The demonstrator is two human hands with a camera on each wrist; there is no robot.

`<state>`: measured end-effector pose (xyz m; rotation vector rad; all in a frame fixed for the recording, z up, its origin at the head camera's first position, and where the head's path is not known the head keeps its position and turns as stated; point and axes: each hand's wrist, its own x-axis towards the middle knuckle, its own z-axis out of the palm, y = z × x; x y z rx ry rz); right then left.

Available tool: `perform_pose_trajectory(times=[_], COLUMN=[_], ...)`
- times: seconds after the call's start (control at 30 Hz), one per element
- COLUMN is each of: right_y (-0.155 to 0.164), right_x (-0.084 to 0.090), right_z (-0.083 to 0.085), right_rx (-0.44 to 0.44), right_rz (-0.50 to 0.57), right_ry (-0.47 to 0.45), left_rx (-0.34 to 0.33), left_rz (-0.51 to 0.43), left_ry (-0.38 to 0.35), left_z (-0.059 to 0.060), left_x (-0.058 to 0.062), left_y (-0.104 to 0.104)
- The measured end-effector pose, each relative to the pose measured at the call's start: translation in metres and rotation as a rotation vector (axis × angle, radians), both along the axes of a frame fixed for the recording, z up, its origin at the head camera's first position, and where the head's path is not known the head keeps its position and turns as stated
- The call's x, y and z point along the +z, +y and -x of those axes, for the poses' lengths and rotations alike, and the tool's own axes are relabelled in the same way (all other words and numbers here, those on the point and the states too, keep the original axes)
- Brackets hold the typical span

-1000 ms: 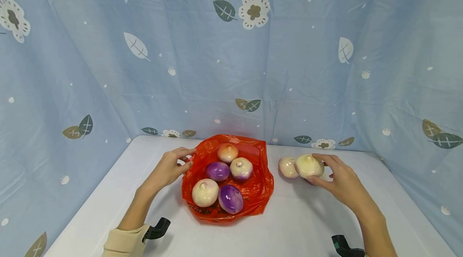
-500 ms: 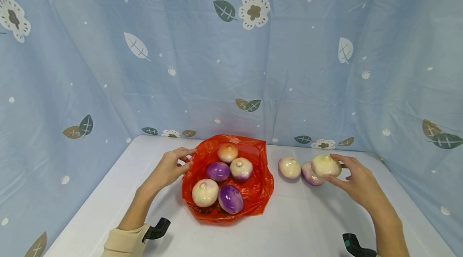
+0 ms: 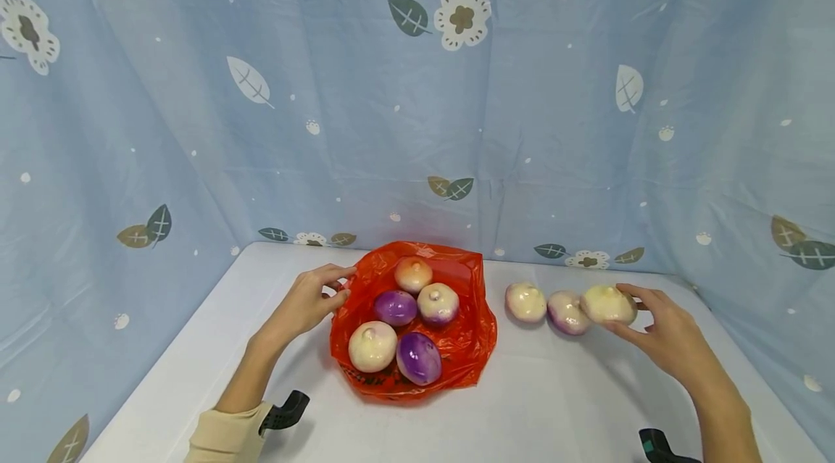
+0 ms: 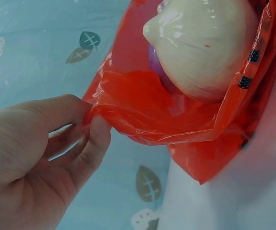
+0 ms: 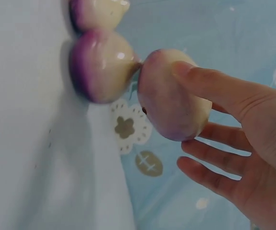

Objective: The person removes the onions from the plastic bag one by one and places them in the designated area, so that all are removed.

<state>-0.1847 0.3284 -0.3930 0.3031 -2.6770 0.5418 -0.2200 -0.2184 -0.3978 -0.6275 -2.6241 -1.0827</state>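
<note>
Hands working at an unlabelled red bag [image 3: 471, 336] and pale onions

The left hand [image 3: 306, 302] is pinching the bag's rim; the right hand [image 3: 665, 336] is cupping a cream, purple-tinged onion [image 3: 608, 303], seemingly touching its neighbour [image 3: 566, 312].

Dark print on red bag [image 3: 466, 336], perhaps lettering, unreadable.

A white counter [image 3: 535, 398] carries an open red plastic bag [image 3: 466, 347] near its middle, with five onions resting inside on the plastic. To the bag's right, three pale onions lie in a row straight on the counter: one [image 3: 525, 301], a second [image 3: 566, 312], a third [image 3: 608, 304].
</note>
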Motion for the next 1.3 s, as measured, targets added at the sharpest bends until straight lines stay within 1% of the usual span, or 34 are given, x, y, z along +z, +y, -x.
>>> perform_pose_trajectory(times=[0.27, 0.43, 0.6, 0.77, 0.93, 1.1, 1.17, 1.3], right_y=[0.016, 0.020, 0.024, 0.027, 0.029, 0.030, 0.029, 0.027], right_x=[-0.013, -0.020, -0.027, -0.033, -0.040, -0.045, -0.047, -0.048], right_z=[0.000, 0.001, 0.003, 0.004, 0.007, 0.011, 0.013, 0.014], right_rx=[-0.024, -0.030, -0.045, -0.056, -0.070, -0.111, -0.125, -0.128], right_rz=[-0.009, -0.002, 0.006, 0.011, 0.010, 0.000, -0.004, -0.002], right_ry=[-0.039, -0.054, -0.049, -0.069, -0.117, -0.187, -0.200, -0.224], left_rx=[0.003, 0.001, -0.002, -0.006, -0.009, -0.007, -0.002, -0.003], left_rz=[-0.001, -0.005, -0.009, -0.002, -0.001, -0.009, -0.008, -0.004], left_ry=[0.000, 0.003, -0.003, 0.006, 0.003, 0.002, 0.004, 0.001], left_z=[0.000, 0.000, 0.000, -0.001, -0.001, -0.001, -0.001, -0.001], left_x=[0.001, 0.001, 0.000, 0.000, 0.001, 0.001, 0.001, 0.001], left_y=[0.000, 0.000, 0.000, 0.001, 0.000, 0.001, 0.001, 0.001])
